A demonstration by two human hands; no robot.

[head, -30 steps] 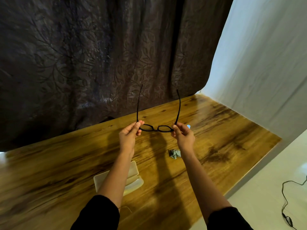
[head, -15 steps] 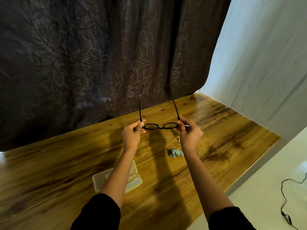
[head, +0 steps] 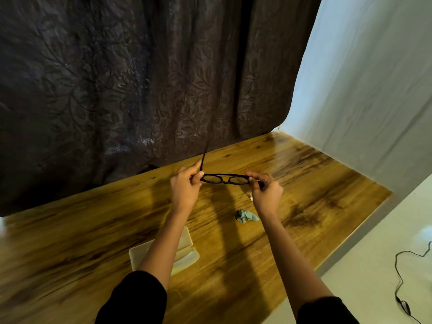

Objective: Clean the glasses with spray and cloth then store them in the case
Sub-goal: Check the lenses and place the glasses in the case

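Note:
I hold black-framed glasses (head: 224,179) above the wooden table (head: 315,183). My left hand (head: 184,190) pinches the left hinge end, where one temple arm still sticks up and away. My right hand (head: 265,190) grips the right end of the frame; the right temple arm is not visible and looks folded in. A crumpled grey-green cloth (head: 246,215) lies on the table just below my right hand. The open cream-coloured case (head: 187,251) sits nearer to me, partly hidden by my left forearm. A small shiny bit of something peeks out under my right hand; I cannot tell what it is.
A dark leaf-patterned curtain (head: 140,90) hangs behind the table, and a white sheet (head: 374,90) covers the wall at right. The table's right edge drops to a pale floor with a black cable (head: 402,288).
The right temple arm has swung down out of sight under my right hand. The frame has dropped slightly and turned flatter toward me. The left temple arm still stands out.

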